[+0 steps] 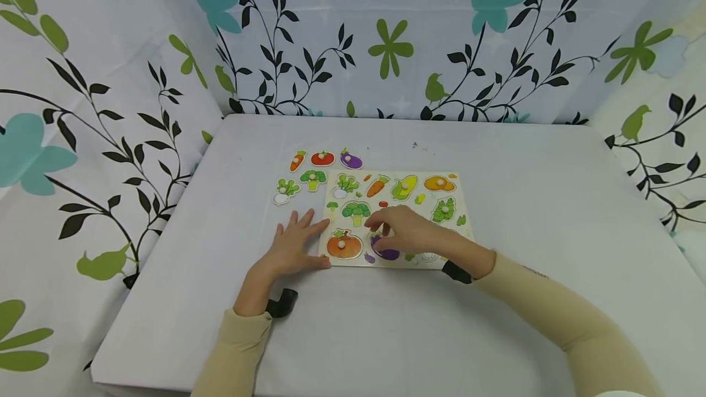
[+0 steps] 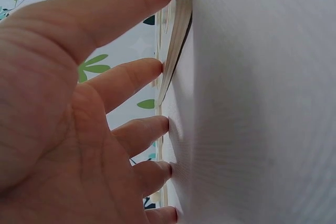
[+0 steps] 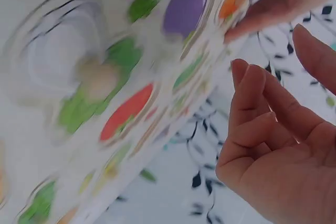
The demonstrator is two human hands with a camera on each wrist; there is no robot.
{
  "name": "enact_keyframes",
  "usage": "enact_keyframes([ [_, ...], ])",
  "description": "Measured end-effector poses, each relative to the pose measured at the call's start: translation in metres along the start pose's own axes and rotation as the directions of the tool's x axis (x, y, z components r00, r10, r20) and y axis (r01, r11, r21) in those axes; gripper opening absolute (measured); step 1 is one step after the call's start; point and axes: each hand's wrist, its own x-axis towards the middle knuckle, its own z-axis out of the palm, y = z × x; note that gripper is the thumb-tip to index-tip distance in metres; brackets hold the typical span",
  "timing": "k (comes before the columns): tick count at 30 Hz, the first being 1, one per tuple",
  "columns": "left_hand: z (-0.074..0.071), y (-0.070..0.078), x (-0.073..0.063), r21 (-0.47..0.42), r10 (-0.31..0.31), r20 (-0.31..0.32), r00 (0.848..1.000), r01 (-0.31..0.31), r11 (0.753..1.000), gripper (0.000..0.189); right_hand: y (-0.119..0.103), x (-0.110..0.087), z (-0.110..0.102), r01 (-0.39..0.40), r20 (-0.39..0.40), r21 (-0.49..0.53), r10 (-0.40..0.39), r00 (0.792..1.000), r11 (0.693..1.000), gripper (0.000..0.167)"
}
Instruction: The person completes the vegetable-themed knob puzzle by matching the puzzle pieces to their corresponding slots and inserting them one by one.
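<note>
A pale wooden vegetable puzzle board [image 1: 462, 192] lies flat on the table, with knobbed pictures on it. My left hand [image 1: 293, 245] has its fingers spread at the board's left side; in the left wrist view the thumb [image 2: 105, 14] touches the board's edge and the other fingertips rest on or near the table. My right hand [image 1: 408, 230] hovers over the eggplant [image 1: 388, 255] on the board. In the right wrist view its fingers [image 3: 247, 98] are bent, the thumb stands apart, and nothing is between them. A pumpkin [image 1: 344, 247] and broccoli [image 1: 355, 210] sit left of it.
Loose pieces lie past the board's upper left corner: a carrot [image 1: 297, 161], a tomato [image 1: 322, 158], an eggplant [image 1: 351, 159], a broccoli [image 1: 313, 179] and a white root vegetable with green leaves [image 1: 285, 191]. The white table [image 1: 551, 213] meets a leaf-patterned cloth [image 1: 331, 11] behind.
</note>
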Motion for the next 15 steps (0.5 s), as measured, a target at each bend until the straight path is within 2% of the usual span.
enact_keyframes([
  [5, 0.001, 0.000, 0.000, -0.001, -0.001, 0.008, 1.000, 0.001, 1.000, 0.088, 0.029, -0.031, -0.022, -0.059, -0.112, 0.029, 0.062, 0.992, 0.998, 0.045],
  [10, 0.000, 0.000, 0.001, 0.010, -0.003, 0.014, 1.000, 0.003, 1.000, 0.088, 0.067, -0.058, -0.047, -0.164, -0.207, 0.007, 0.162, 0.965, 0.986, 0.051],
  [13, 0.000, 0.000, 0.002, 0.019, -0.002, 0.012, 1.000, 0.001, 1.000, 0.088, 0.091, -0.073, -0.058, -0.226, -0.208, -0.012, 0.218, 0.954, 0.974, 0.063],
  [15, 0.001, -0.001, 0.003, 0.021, -0.003, 0.013, 1.000, 0.003, 1.000, 0.089, 0.105, -0.082, -0.061, -0.266, -0.170, -0.017, 0.259, 0.951, 0.964, 0.075],
])
